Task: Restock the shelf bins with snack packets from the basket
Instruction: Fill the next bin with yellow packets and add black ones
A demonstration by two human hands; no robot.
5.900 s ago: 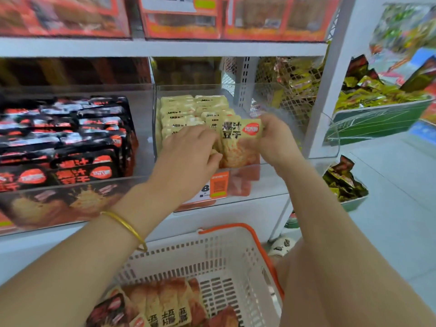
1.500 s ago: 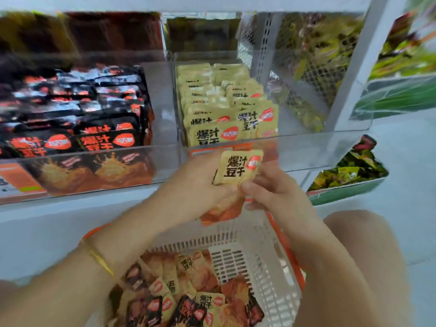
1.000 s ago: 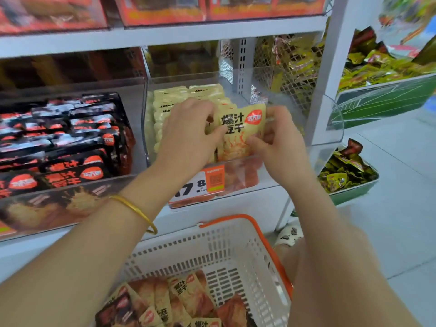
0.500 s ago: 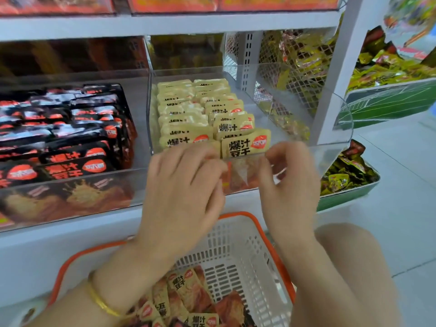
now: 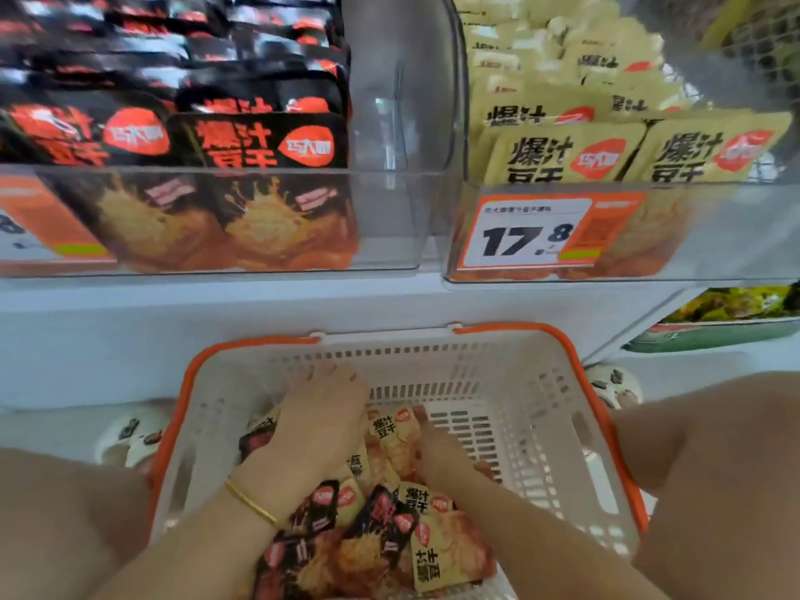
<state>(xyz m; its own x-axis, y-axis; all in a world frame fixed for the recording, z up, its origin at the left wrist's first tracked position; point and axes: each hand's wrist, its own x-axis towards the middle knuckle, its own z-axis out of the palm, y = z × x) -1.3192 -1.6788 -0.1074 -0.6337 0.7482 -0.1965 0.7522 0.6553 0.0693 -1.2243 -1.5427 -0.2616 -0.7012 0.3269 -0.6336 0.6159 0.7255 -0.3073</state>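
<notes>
A white basket with an orange rim (image 5: 575, 365) sits on the floor below the shelf, holding several yellow and black snack packets (image 5: 389, 530). Both hands are down inside it. My left hand (image 5: 322, 420) lies over the packets with fingers stretched toward the far wall. My right hand (image 5: 437, 452) holds the right edge of a tilted yellow packet (image 5: 391, 430) that stands between the two hands. On the shelf above, a clear bin (image 5: 757, 236) holds rows of yellow packets (image 5: 562, 153). The clear bin to its left (image 5: 389, 218) holds black packets (image 5: 259, 145).
An orange price tag reading 17.8 (image 5: 526, 236) hangs on the yellow bin's front. The white shelf edge (image 5: 389, 305) runs just above the basket. A green tray of green packets (image 5: 714, 331) sits low right. Slippered feet (image 5: 134, 435) and bare knees flank the basket.
Both hands left the yellow bin, where a packet now stands in the front row, and dropped into the basket. The view tilted down and moved closer to the shelf.
</notes>
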